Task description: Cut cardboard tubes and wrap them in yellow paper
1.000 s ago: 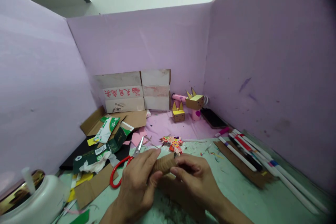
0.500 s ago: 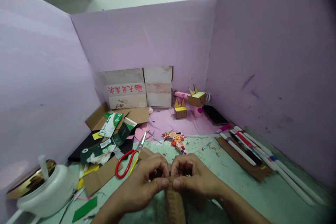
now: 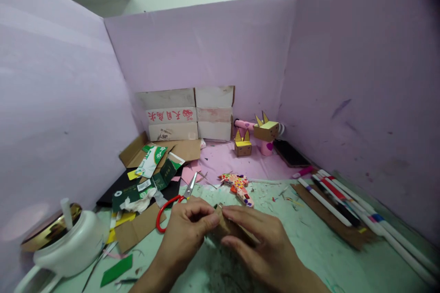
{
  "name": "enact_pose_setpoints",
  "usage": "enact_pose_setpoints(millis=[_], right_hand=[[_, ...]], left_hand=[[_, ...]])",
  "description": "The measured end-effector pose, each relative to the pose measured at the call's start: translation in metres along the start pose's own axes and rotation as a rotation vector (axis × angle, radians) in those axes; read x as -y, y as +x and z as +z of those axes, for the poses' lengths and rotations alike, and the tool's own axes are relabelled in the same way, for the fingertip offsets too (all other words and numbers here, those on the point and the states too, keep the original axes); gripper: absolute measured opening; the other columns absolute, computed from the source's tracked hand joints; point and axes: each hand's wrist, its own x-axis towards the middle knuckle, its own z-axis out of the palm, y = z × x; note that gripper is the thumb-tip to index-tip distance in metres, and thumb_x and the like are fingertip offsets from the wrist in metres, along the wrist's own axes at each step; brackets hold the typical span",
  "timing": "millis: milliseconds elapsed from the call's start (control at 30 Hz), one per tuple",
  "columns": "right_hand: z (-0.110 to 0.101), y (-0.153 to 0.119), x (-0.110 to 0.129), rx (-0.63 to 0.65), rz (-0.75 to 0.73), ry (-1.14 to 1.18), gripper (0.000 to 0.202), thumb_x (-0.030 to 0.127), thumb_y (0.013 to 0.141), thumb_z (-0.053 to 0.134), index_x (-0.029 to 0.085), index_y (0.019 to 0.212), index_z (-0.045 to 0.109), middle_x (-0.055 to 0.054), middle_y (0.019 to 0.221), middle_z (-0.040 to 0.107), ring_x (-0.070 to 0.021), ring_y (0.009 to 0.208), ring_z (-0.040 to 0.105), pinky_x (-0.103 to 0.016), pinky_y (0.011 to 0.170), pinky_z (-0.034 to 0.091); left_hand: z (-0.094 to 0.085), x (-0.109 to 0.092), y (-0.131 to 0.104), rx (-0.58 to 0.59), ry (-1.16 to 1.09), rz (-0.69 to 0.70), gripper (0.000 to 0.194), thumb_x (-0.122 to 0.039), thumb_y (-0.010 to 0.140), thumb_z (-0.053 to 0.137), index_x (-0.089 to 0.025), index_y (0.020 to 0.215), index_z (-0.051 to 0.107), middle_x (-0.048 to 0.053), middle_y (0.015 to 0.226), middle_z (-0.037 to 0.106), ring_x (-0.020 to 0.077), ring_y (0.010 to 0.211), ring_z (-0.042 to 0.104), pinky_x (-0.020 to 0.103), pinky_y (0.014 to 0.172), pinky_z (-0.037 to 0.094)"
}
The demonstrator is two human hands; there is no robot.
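Note:
Between my two hands, near the front of the table, is a folded strip of brown cardboard, partly covered by my fingers. My left hand pinches its far end between thumb and fingertips. My right hand has it between the thumb below and fairly straight fingers laid over the top. Just beyond my left hand lie scissors with red handles, blades pointing away. A small figure with a colourful patterned surface rests past my fingertips.
At left are a white pot-shaped container, a green piece and piled card scraps. Markers lie on brown cardboard at right, near a dark phone. Eared cardboard heads and a white box panel stand behind.
The cardboard strip has turned from pointing straight toward me to a slant down to the right. My right hand has gone from a fingertip pinch to a flatter hold along it.

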Motion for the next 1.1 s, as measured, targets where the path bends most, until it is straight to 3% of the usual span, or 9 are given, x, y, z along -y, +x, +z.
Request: enact_pose_setpoints(millis=[100,167,300,433,567,667,867,1100], right_hand=[[0.001,0.003,0.005,-0.007,-0.018,-0.142,0.032,0.015,0.077,0.061,0.019,0.109,0.059,-0.007,0.100,0.071,-0.0187,0.088,0.067,-0.028,0.076,0.056],[0.000,0.010,0.009,0.009,-0.056,-0.275,0.031,0.013,0.080,0.055,0.020,0.110,0.059,-0.007,0.102,0.071,-0.0199,0.089,0.067,-0.030,0.075,0.057],[0.000,0.031,0.012,0.015,-0.095,-0.392,0.021,0.016,0.081,0.053,0.019,0.098,0.065,-0.007,0.095,0.072,-0.0218,0.081,0.068,-0.033,0.069,0.057],[0.011,0.040,0.002,-0.019,-0.119,-0.355,0.019,0.019,0.083,0.051,0.018,0.091,0.068,-0.008,0.088,0.073,-0.0207,0.076,0.069,-0.032,0.064,0.058],[0.018,0.032,-0.012,-0.054,-0.158,-0.355,0.021,0.013,0.081,0.053,0.018,0.097,0.067,-0.008,0.091,0.073,-0.0187,0.079,0.069,-0.028,0.066,0.058],[0.018,0.028,-0.014,-0.084,-0.201,-0.353,0.021,0.012,0.080,0.053,0.018,0.095,0.067,-0.008,0.088,0.074,-0.0181,0.077,0.070,-0.027,0.065,0.058],[0.018,0.028,-0.010,-0.151,-0.253,-0.429,0.021,0.009,0.079,0.053,0.017,0.093,0.066,-0.007,0.086,0.074,-0.0187,0.074,0.070,-0.028,0.067,0.058],[0.018,0.023,-0.016,-0.043,-0.308,-0.493,0.024,0.009,0.078,0.054,0.016,0.100,0.062,-0.008,0.092,0.073,-0.0201,0.080,0.070,-0.030,0.070,0.057]], left_hand=[[-0.002,-0.003,-0.002,0.035,-0.133,-0.075,0.020,-0.032,0.061,0.071,-0.013,0.055,0.065,-0.004,0.050,0.044,0.0020,0.038,0.024,0.017,0.034,0.015],[-0.002,-0.004,-0.003,0.038,-0.184,-0.038,0.019,-0.030,0.061,0.071,-0.013,0.055,0.065,-0.005,0.048,0.040,0.0026,0.040,0.026,0.016,0.036,0.017],[0.002,-0.002,-0.001,-0.080,-0.182,0.124,0.016,-0.027,0.065,0.068,-0.013,0.058,0.066,-0.002,0.060,0.047,0.0038,0.045,0.035,0.016,0.037,0.023],[0.005,0.009,0.007,-0.171,-0.253,0.094,0.019,-0.029,0.065,0.068,-0.013,0.055,0.063,-0.003,0.061,0.048,0.0013,0.036,0.031,0.018,0.033,0.020],[0.006,0.016,0.011,-0.218,-0.145,0.225,0.015,-0.020,0.065,0.066,-0.014,0.051,0.063,-0.001,0.056,0.050,0.0081,0.049,0.044,0.021,0.047,0.037],[0.007,0.013,0.008,-0.224,-0.064,0.294,0.015,-0.017,0.066,0.063,-0.015,0.052,0.063,0.001,0.057,0.053,0.0131,0.061,0.050,0.024,0.058,0.040],[0.008,0.007,0.001,-0.215,0.074,0.408,0.017,-0.016,0.072,0.057,-0.015,0.056,0.062,0.002,0.059,0.055,0.0133,0.060,0.052,0.022,0.056,0.041],[0.011,0.015,-0.001,-0.271,0.103,0.542,0.015,-0.013,0.074,0.055,-0.015,0.064,0.066,0.004,0.065,0.061,0.0148,0.065,0.057,0.024,0.060,0.045]])
